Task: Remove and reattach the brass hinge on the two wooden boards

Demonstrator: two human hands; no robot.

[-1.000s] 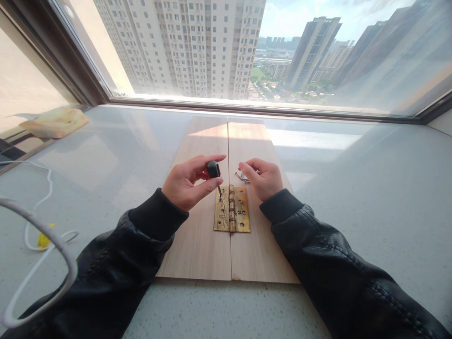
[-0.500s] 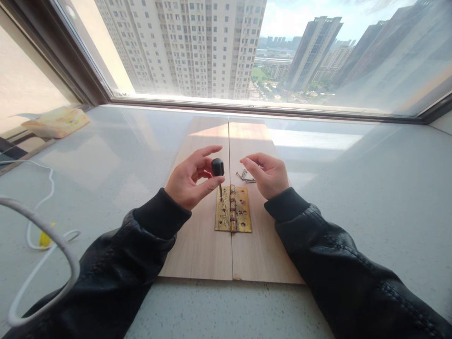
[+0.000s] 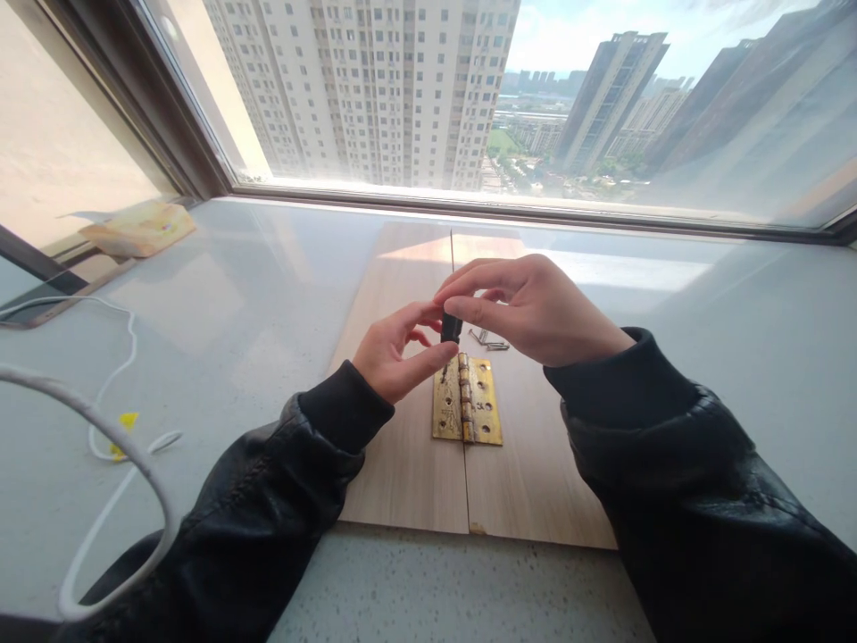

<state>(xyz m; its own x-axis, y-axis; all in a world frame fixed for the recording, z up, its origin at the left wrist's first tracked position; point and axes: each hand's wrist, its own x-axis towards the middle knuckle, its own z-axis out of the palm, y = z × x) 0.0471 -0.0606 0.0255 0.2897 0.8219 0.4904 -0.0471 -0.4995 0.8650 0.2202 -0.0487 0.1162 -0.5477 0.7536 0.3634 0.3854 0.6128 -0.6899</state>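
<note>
A brass hinge [image 3: 483,402] lies across the seam between two pale wooden boards [image 3: 408,482]. Above its upper left part stands a screwdriver with a black handle [image 3: 451,328]; its tip is hard to make out. My left hand [image 3: 405,353] has thumb and fingers closed around the handle from the left. From the right, my right hand [image 3: 528,304] grips the top of the same handle with thumb and fingertips. Several loose screws [image 3: 494,345] lie on the right board, just beyond the hinge and below my right hand.
White cables [image 3: 134,357] loop over the pale speckled sill [image 3: 268,268] at the left, with a yellow tag [image 3: 124,435] beside them. A crumpled yellowish packet [image 3: 144,228] sits at the far left. A window frame [image 3: 536,214] runs along the back.
My right hand has moved left and up from beside the screws onto the top of the screwdriver handle. My left hand stays near the handle. The whole view has shifted slightly.
</note>
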